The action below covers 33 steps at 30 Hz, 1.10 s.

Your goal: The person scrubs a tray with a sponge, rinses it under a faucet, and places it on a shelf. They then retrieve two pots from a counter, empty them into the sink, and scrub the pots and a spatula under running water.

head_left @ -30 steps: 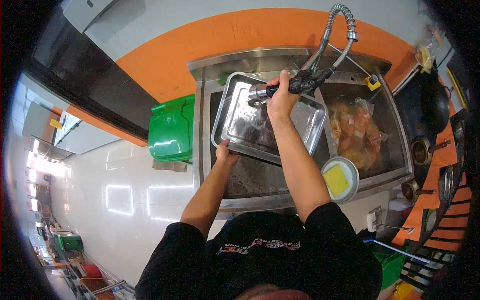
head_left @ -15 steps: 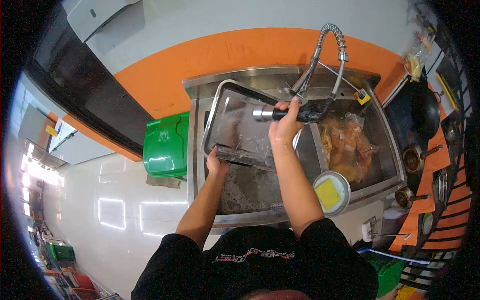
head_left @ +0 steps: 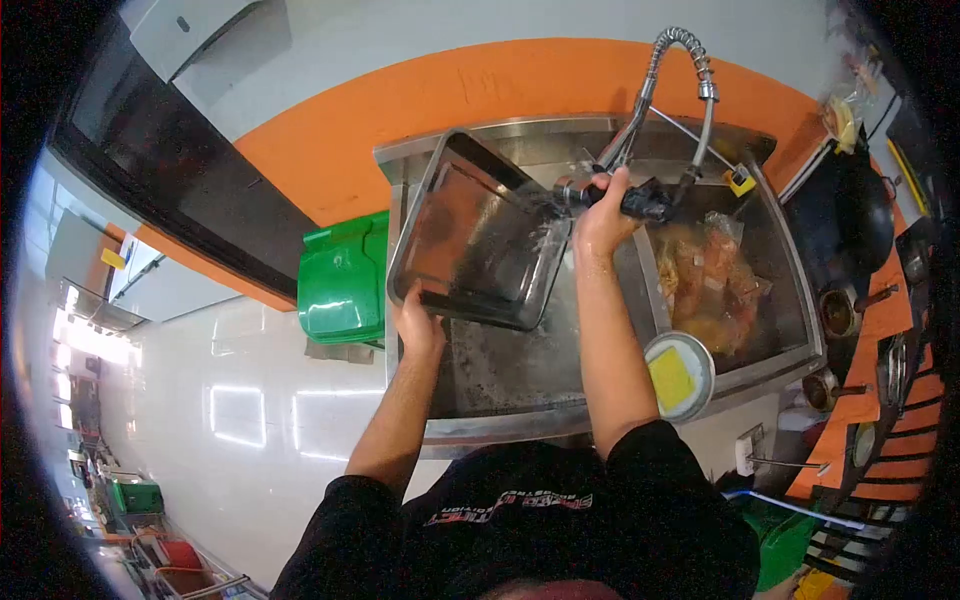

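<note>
Commercial kitchen, wash-up area

Reads as a restaurant-type kitchen. Evidence: steel double sink (head_left: 515, 385) with coiled-spring spray tap (head_left: 683, 38) on its back edge; bagged food (head_left: 708, 285) in the right basin; wok (head_left: 868, 215) and small pans (head_left: 838, 312) past the sink's right edge; lidded green bin (head_left: 343, 285) by its left edge; glossy tiled floor (head_left: 240, 440).

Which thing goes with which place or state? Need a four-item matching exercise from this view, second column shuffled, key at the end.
Things:
1. metal tray
2. sprayer
3. yellow sponge
4. bagged items

Places or states:
A. in the round bowl
B. gripped in the right hand
C. lying in the right-hand basin
D. tilted, edge held by the left hand

Pairs: 1-D, 2-B, 3-A, 4-C
</note>
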{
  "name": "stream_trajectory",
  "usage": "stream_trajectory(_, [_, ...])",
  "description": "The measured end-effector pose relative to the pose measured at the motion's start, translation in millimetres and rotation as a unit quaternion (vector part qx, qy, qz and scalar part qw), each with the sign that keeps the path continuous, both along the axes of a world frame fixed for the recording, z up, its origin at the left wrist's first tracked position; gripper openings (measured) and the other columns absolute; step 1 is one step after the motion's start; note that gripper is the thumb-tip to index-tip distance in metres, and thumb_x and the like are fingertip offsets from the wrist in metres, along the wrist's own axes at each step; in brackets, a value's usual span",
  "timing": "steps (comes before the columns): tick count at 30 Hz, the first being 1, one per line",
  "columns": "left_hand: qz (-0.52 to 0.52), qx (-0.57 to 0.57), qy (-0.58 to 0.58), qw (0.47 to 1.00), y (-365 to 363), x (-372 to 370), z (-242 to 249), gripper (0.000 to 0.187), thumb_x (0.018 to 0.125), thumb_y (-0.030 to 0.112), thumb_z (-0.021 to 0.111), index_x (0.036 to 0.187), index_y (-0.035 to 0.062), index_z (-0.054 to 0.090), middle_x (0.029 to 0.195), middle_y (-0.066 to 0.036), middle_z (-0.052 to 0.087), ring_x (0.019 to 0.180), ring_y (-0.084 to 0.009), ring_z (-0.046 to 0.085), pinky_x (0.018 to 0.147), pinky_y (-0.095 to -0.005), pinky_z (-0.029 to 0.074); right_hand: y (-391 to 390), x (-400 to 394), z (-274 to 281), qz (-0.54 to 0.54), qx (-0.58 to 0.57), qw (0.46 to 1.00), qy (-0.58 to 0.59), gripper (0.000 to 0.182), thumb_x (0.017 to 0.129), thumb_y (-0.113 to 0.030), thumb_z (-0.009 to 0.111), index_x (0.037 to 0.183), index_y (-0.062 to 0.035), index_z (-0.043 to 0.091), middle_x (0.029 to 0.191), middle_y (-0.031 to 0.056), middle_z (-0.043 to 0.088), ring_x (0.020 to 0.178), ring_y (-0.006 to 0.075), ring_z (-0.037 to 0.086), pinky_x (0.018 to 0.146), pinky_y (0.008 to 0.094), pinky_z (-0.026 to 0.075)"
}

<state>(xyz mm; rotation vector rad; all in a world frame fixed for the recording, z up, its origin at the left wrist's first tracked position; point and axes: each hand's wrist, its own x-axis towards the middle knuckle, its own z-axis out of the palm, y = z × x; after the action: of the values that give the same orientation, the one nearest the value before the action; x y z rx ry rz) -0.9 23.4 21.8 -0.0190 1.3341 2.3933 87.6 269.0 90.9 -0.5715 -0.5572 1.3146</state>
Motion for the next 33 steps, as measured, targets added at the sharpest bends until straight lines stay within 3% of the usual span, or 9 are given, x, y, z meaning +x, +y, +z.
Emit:
stream_trajectory(2, [0.02,0.011,0.017,1.0,-3.8,-8.5,-13.5,0.042,0.088,0.004,0.054,0.128,0.0097,0.045,0.112,-0.007,0.058,0.089,-0.0201,0.062,0.064,-0.032,0.055,11.2,1.0,-4.7,-0.021,0.05,0.998,0.019,0.019,0.093,-0.016,0.061,0.08,-0.0048,0.053,0.067,0.0025,0.059,0.064,0.0146,0.057,0.065,0.0303,0.047])
stream_trajectory(5, [0.045,0.043,0.046,0.997,-10.6,-8.3,-2.9,0.044,0.087,0.003,0.055,0.129,0.0106,0.045,0.117,-0.007,0.057,0.096,-0.0215,0.061,0.071,-0.0343,0.055,33.0,5.4,-22.4,-0.038,0.033,0.983,-0.176,0.033,0.093,-0.033,0.061,0.079,-0.0041,0.057,0.071,0.0043,0.065,0.067,0.0172,0.061,0.072,0.0351,0.047])
stream_trajectory(9, [0.035,0.05,0.04,0.997,-19.9,-10.3,8.7,0.049,0.085,0.002,0.057,0.131,0.0131,0.044,0.124,-0.007,0.054,0.107,-0.0238,0.058,0.079,-0.0383,0.054,41.1,-3.1,-27.3,0.009,0.008,1.0,-0.016,0.032,0.093,-0.032,0.061,0.082,-0.0027,0.056,0.069,0.0045,0.064,0.068,0.0162,0.062,0.071,0.0343,0.047])
stream_trajectory(14, [0.05,0.035,0.045,0.997,-27.4,-0.8,21.4,0.046,0.085,0.002,0.057,0.129,0.0138,0.046,0.122,-0.008,0.054,0.105,-0.0245,0.058,0.08,-0.0399,0.054,36.1,1.6,-21.3,-0.013,-0.014,0.982,-0.19,0.03,0.091,-0.026,0.065,0.097,0.0002,0.051,0.066,0.0069,0.063,0.059,0.016,0.059,0.06,0.0311,0.048])
stream_trajectory(18, [0.084,0.089,0.041,0.992,-35.9,-7.2,23.6,0.038,0.085,0.002,0.056,0.121,0.0107,0.05,0.117,-0.009,0.055,0.106,-0.0259,0.057,0.086,-0.0426,0.051,42.4,6.3,-50.7,0.038,-0.025,0.995,-0.09,0.028,0.092,-0.024,0.063,0.098,-0.0008,0.048,0.06,0.0058,0.055,0.049,0.0155,0.052,0.049,0.0311,0.045])
stream_trajectory(22, [0.109,0.106,0.066,0.986,-31.2,-10.0,38.3,0.03,0.085,0.002,0.056,0.114,0.0079,0.053,0.113,-0.01,0.057,0.108,-0.0269,0.056,0.091,-0.0447,0.048,20.4,15.6,-57.2,0.137,-0.031,0.989,0.039,0.027,0.091,-0.012,0.058,0.069,-0.0099,0.042,0.053,0.0014,0.041,0.045,0.0158,0.042,0.049,0.0347,0.041])
stream_trajectory(26, [0.062,0.172,0.037,0.983,-25.1,-32.0,9.2,0.034,0.088,0.001,0.053,0.121,0.0073,0.052,0.12,-0.01,0.056,0.11,-0.0274,0.056,0.093,-0.0458,0.048,-3.9,17.1,-48.2,0.204,-0.083,0.966,0.134,0.031,0.092,-0.016,0.059,0.065,-0.0109,0.043,0.052,-0.0002,0.039,0.046,0.0152,0.042,0.052,0.0354,0.04])
stream_trajectory(30, [0.087,0.143,0.009,0.986,-12.7,-35.8,0.9,0.027,0.095,0.015,0.053,0.121,0.0063,0.052,0.113,-0.009,0.06,0.105,-0.027,0.059,0.089,-0.0469,0.052,-11.0,16.6,-38.5,0.223,-0.027,0.964,0.139,0.033,0.092,-0.016,0.059,0.063,-0.0119,0.042,0.053,-0.0002,0.041,0.047,0.0148,0.043,0.056,0.0362,0.042])
stream_trajectory(33, [0.072,0.153,-0.021,0.985,-12.9,-36.5,-11.6,0.028,0.098,0.024,0.049,0.121,0.007,0.053,0.114,-0.01,0.06,0.105,-0.027,0.059,0.091,-0.0475,0.05,-13.2,16.3,-32.4,0.128,0.057,0.99,0.018,0.027,0.09,-0.012,0.062,0.07,-0.0089,0.044,0.053,0.0009,0.046,0.046,0.0139,0.045,0.052,0.0328,0.042])
